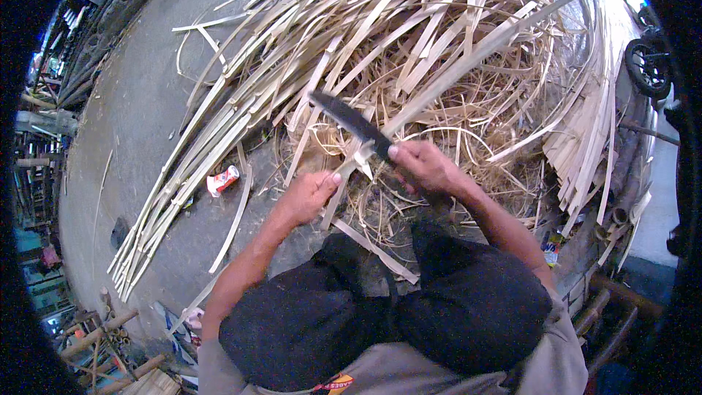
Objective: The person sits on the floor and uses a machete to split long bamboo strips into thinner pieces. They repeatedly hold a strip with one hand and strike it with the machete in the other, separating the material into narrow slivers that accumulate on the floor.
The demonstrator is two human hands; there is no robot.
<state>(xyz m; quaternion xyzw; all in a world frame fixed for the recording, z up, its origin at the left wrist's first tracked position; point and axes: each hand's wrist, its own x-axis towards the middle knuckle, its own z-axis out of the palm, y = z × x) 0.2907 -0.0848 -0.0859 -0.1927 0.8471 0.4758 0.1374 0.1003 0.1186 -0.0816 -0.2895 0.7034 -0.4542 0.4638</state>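
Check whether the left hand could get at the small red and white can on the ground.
Probably yes: the can lies on bare ground just left of the left hand, nothing between, though that hand now holds a bamboo strip.

Knife [349, 123]: handle hidden inside the right hand [424, 167]; only the dark blade shows. Bamboo strip [468, 58]: near end covered by the left hand [311, 196]. Small can [222, 181], left of the knife: markings too small to tell. Wheel [647, 66], far right of the knife: partly cut off by the dark rim.
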